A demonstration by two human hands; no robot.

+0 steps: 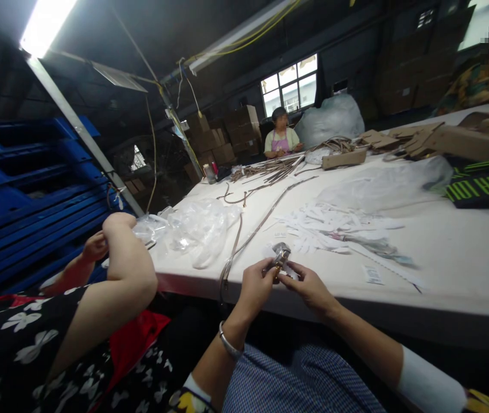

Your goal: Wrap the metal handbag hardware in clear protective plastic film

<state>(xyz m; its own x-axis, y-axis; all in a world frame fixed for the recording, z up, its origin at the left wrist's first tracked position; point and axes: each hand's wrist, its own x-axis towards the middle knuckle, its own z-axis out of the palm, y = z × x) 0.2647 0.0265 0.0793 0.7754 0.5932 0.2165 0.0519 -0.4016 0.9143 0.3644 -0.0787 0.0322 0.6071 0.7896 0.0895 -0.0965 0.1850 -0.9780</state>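
Above the table's front edge, my left hand (256, 285) and my right hand (310, 288) meet, fingers closed in a pinch around a small shiny metal fitting (281, 252). It looks like a buckle, with a bit of clear or white wrapping about it; its exact kind is hard to make out. Just to the left, a thin brown strap (266, 217) runs across the white table (442, 246), its near end hanging over the edge. White paper strips and tags (313, 226) lie in a loose pile beyond my right hand.
Crumpled clear plastic bags (204, 226) lie left of the strap. A co-worker's bent arm (130, 258) is close on my left. Farther back are bundled brown straps (270, 167), brown bag pieces (425, 137) and a seated person (282, 140). Blue pallets (20, 201) stand at left.
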